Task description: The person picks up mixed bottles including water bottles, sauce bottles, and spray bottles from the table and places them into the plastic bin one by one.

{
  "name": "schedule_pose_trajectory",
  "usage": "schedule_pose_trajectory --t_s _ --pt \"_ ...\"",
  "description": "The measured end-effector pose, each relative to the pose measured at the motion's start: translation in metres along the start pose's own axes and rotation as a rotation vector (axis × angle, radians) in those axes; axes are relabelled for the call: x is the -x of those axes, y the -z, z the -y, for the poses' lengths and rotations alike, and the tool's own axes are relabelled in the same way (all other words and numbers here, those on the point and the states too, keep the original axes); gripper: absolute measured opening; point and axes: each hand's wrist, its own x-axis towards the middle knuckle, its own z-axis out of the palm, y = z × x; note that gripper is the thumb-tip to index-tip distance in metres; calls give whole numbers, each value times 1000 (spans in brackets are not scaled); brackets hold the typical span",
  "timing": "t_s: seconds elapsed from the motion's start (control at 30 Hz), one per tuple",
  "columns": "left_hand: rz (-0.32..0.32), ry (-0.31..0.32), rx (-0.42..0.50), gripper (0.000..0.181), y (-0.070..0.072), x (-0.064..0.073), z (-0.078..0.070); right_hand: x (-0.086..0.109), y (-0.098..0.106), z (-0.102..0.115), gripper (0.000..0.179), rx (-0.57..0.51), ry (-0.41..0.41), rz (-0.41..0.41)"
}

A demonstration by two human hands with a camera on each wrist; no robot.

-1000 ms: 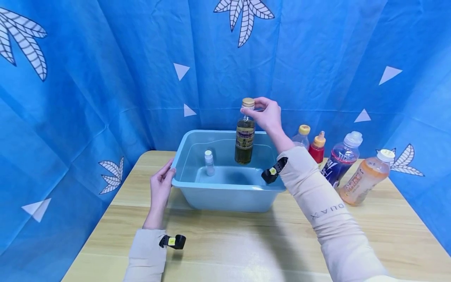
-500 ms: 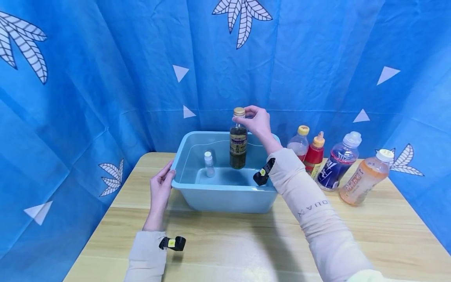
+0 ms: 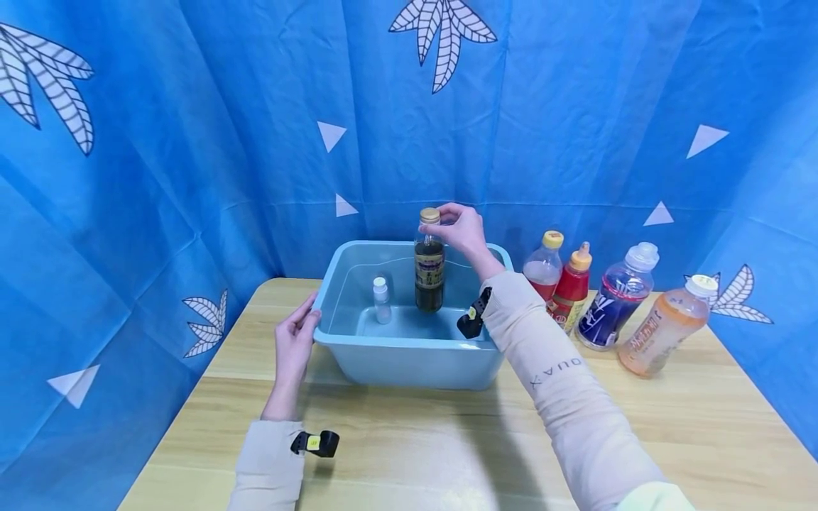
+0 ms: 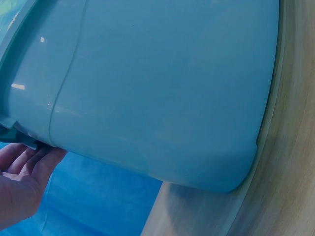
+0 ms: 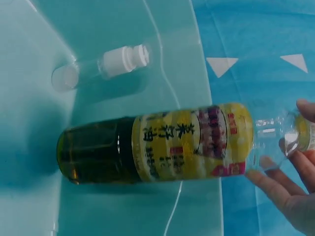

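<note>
Both the right hand (image 3: 465,228) and the left hand (image 3: 294,344) grasp: the former pinches the neck of a tall clear bottle of dark oil (image 3: 429,275), upright inside a pale-blue plastic tub (image 3: 409,365); the latter holds the tub's left rim. Four plastic bottles (image 3: 570,294) stand toward the right edge of the wooden counter (image 3: 396,443); wide room lies before the tub.

We are seeing the head view brightly lit, with glare whitening the near surface (image 3: 396,454) and soft shadow crossing it; the wrist views are looking dimmer, small glints dotting the tub (image 4: 162,88).
</note>
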Motion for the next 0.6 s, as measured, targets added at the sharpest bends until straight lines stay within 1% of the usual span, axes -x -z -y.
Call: schedule_pose_trajectory --t_s 0.03,0.1,0.13,0.2,0.33,0.43,0.6 --pt "-15 -11 -41 40 3 -6 16 0 -1 -1 38 -1 2 10" --pt "-22 -21 -74 40 5 -11 30 -1 -2 -2 38 -5 3 29" --pt "-36 -30 -99 39 7 -14 40 -2 -2 -3 38 -6 5 36" --pt "-43 -31 -101 39 8 -17 48 -3 -2 -7 38 -13 15 50" --pt "-52 -32 -103 39 8 -20 54 -4 -4 -13 37 -35 28 81" --pt "-51 -38 -111 38 8 -20 54 -4 -7 -17 36 -50 32 100" --pt "-50 -45 -117 39 8 -20 56 -6 -13 -22 36 -36 48 103"
